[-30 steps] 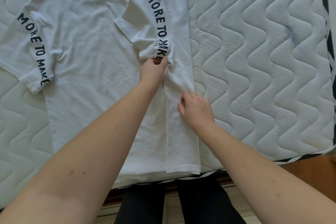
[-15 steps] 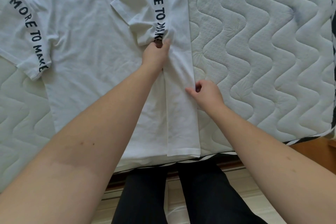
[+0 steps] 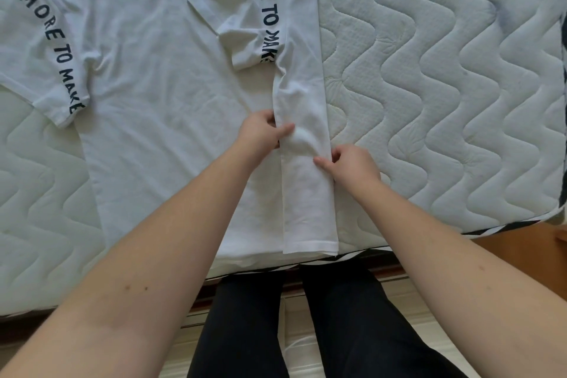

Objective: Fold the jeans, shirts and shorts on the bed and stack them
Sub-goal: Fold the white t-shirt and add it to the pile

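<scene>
A white T-shirt (image 3: 159, 107) with black "MORE TO MAKE" lettering on both sleeves lies flat on the bed. Its right side is folded inward as a long strip (image 3: 306, 193), with the right sleeve (image 3: 242, 9) lying over the chest. My left hand (image 3: 260, 135) pinches the strip's inner edge at mid-length. Across from it, my right hand (image 3: 349, 166) pinches the outer fold edge. The left sleeve (image 3: 52, 49) is spread out flat.
The quilted white mattress (image 3: 445, 86) stretches to the right of the shirt. Its front edge (image 3: 506, 225) runs just beyond the shirt's hem, with wooden floor (image 3: 515, 252) beyond. My legs in black trousers (image 3: 306, 331) stand against the bed.
My left hand has let go of the sleeve end and slid down toward me along the strip's inner edge. My right hand stays at the outer fold edge.
</scene>
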`<state>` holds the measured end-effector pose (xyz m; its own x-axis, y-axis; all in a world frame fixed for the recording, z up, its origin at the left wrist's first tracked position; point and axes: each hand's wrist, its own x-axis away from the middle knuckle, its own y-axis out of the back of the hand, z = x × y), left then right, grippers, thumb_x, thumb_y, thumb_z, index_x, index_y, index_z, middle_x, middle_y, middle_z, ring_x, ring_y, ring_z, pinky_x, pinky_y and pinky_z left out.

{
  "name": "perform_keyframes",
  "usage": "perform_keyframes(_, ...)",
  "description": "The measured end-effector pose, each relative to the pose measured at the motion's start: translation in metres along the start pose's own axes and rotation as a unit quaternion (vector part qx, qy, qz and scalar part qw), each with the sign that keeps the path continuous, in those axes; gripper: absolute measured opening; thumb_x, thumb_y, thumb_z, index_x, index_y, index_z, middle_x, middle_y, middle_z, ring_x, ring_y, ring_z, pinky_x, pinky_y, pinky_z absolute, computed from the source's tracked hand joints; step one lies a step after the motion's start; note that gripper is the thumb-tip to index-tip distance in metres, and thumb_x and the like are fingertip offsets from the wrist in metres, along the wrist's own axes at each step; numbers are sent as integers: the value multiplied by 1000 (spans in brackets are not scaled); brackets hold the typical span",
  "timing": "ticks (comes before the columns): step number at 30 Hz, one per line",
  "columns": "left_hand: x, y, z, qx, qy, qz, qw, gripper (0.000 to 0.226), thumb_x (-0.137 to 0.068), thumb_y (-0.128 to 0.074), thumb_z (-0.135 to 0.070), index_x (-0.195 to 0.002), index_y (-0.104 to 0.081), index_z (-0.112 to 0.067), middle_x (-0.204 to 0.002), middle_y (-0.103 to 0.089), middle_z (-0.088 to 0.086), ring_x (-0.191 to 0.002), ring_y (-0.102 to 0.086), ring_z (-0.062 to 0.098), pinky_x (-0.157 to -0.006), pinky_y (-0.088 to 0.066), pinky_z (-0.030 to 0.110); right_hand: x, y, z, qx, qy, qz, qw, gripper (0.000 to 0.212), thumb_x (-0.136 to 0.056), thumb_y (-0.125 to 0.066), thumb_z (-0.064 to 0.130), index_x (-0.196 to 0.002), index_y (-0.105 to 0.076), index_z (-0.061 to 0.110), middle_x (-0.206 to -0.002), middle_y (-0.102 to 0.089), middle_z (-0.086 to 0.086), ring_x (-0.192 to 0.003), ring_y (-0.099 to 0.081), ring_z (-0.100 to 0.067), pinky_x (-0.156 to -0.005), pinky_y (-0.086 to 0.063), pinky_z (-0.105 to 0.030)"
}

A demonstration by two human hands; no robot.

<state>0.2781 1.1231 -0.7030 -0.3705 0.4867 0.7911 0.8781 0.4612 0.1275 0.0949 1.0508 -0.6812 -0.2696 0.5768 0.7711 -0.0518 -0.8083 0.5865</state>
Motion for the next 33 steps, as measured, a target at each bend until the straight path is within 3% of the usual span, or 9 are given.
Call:
perform_keyframes(3, 10, -2, 15, 8, 1, -66, 998, 19, -98, -57, -28, -93, -69, -13, -96, -73, 14, -90, -71, 30, -78, -61, 41, 3, 1, -4, 0, 8, 18, 1000, 39, -86, -65, 54, -67, -57, 21, -69, -57, 1, -73, -56, -23, -54, -33, -30)
perform_keyframes(5, 16, -2, 24, 31, 6, -80, 996, 23, -98, -58, -34, -86, -67, -16, -90, -73, 11, -82, -71, 25, -73, -60, 37, 6, 0, -7, 7, 6, 19, 1000, 41, -87, -63, 54, -63, -55, 22, -64, -55, 3, -70, -55, -22, -51, -31, -30)
perform_keyframes(9, 29, -3, 42, -51, 11, 6, 999, 13, -86, -75, -31, -86, -70, -18, -82, -71, 4, -71, -67, 16, -65, -58, 27, 12, -5, -11, 47, 5, 51, 998, 45, -85, -60, 62, -65, -58, 22, -66, -58, 2, -64, -54, -17, -51, -32, -29)
perform_keyframes(13, 43, -7, 48, -40, 9, -31, 999, 16, -97, -60, -24, -93, -68, -11, -97, -72, 16, -90, -70, 31, -81, -60, 43, 16, -12, -22, 37, 15, 106, 994, 35, -81, -71, 53, -84, -72, 18, -77, -68, 0, -70, -60, -16, -62, -46, -31)
perform_keyframes(17, 68, -12, 67, -59, 41, 12, 997, 9, -87, -74, -20, -92, -67, -17, -86, -71, 5, -78, -68, 20, -69, -59, 30, 28, -22, -35, 19, 39, 139, 989, 30, -86, -69, 38, -111, -70, 22, -96, -70, 1, -88, -62, -19, -80, -49, -33)
perform_keyframes(23, 105, -32, 99, -71, 81, -6, 994, 28, -99, -57, -28, -103, -69, -4, -99, -72, 18, -88, -70, 32, -86, -57, 48, 46, -39, -60, -63, 20, 58, 996, 24, -93, -60, 40, -98, -64, 17, -91, -65, -1, -83, -60, -22, -70, -48, -34)
perform_keyframes(26, 119, -38, 109, -41, 80, 11, 996, 26, -92, -67, -18, -117, -67, -10, -108, -73, 10, -99, -69, 23, -93, -54, 46, 57, -48, -65, -76, 15, 105, 991, 36, -89, -65, 45, -106, -66, 13, -94, -67, -3, -76, -62, -21, -70, -55, -40)
perform_keyframes(29, 125, -44, 115, -92, 89, 10, 992, 28, -96, -62, -24, -120, -66, -9, -112, -71, 9, -103, -67, 25, -94, -53, 45, 63, -57, -74, -26, 24, 142, 989, 31, -89, -67, 39, -110, -69, 16, -89, -65, 3, -61, -55, -9, -58, -44, -28)
perform_keyframes(33, 128, -54, 113, -182, 108, 21, 977, 46, -103, -46, -39, -112, -64, 2, -113, -66, 21, -105, -62, 37, -93, -50, 46, 68, -59, -84, -44, 17, 119, 992, 24, -93, -63, 30, -110, -69, 14, -99, -71, -4, -89, -65, -22, -75, -43, -29)
